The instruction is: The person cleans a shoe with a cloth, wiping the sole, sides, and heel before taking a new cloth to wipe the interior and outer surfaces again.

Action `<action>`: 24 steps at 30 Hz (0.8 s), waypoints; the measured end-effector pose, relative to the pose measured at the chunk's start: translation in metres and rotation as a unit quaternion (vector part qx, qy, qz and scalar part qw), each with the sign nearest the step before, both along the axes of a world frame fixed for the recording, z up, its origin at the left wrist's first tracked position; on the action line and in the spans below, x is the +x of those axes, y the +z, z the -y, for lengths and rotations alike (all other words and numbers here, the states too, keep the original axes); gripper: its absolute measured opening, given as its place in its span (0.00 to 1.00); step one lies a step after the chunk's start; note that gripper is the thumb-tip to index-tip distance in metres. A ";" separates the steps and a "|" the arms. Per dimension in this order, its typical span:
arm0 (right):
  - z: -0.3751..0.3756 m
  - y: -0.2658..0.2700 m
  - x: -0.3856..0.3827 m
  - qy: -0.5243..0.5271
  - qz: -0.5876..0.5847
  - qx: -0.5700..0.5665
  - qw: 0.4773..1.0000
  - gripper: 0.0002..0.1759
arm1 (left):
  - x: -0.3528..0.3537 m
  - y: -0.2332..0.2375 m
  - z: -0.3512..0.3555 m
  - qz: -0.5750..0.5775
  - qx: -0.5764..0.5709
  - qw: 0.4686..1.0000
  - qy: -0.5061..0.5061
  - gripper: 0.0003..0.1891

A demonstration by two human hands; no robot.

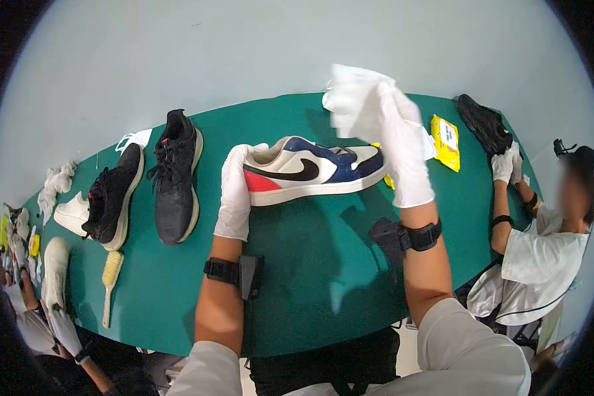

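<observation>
In a white glove, my left hand grips the heel of a low sneaker, white with navy panels, a black swoosh and a red heel patch. The shoe is held side-on above the green table, its toe pointing right. My right hand, also gloved, is raised beyond the toe with its fingers closed on a white wipe that hangs to the left. Behind this hand lies a yellow wipes packet; something yellow shows partly behind the shoe's toe.
Two black sneakers stand left, near a white shoe, a brush and crumpled white cloth. At right, a person touches a black shoe. Other people's arms reach in at far left, around a white shoe.
</observation>
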State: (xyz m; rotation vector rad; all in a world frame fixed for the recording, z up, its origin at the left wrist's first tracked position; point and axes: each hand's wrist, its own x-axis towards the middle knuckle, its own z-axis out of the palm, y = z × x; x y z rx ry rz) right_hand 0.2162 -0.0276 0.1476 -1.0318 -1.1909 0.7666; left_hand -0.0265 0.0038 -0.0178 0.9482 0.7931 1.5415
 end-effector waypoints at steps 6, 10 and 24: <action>0.002 -0.015 0.016 -0.181 0.607 -0.022 0.773 0.18 | 0.013 0.026 0.009 0.041 -0.091 0.993 0.058 0.22; -0.015 -0.064 -0.010 -0.191 0.620 0.176 0.740 0.12 | 0.017 0.039 0.012 0.040 -0.144 0.986 0.078 0.24; -0.002 -0.089 -0.059 -0.070 0.440 0.286 0.848 0.19 | 0.007 0.010 0.006 0.014 0.006 1.000 -0.010 0.16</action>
